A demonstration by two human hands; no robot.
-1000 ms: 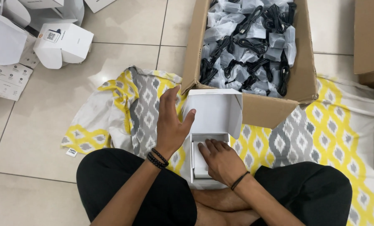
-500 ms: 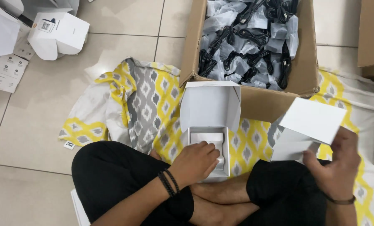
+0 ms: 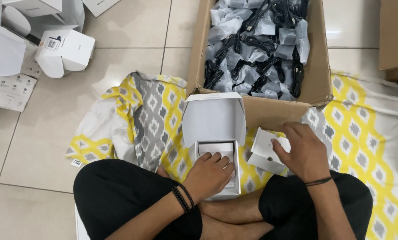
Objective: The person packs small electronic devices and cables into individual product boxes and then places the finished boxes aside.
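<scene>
Here the left hand (image 3: 211, 174) lies flat, fingers spread and unclenched, inside the small white cardboard box with its hinged lid standing open (image 3: 216, 146), which sits on the floor between the person's crossed legs. It grips nothing; it presses down on a white insert in the box's tray. The right hand (image 3: 302, 150) rests just right of the box, its fingers curled over a folded white card piece (image 3: 264, 152) lying on the yellow, grey and white patterned cloth (image 3: 368, 133); whether it pinches the card or only covers it, I cannot tell.

To do this well, I judge the left palm should keep the tray steady and level while the right slides fingertips under the card's edge, lifting it without creasing.

Just beyond the small box, touching its raised lid, stands a large brown carton of black cables in clear bags (image 3: 259, 49); its near wall crowds that lid. Far left on the tiles lie more white boxes (image 3: 64, 51) and printed leaflets (image 3: 10, 91), well apart.
</scene>
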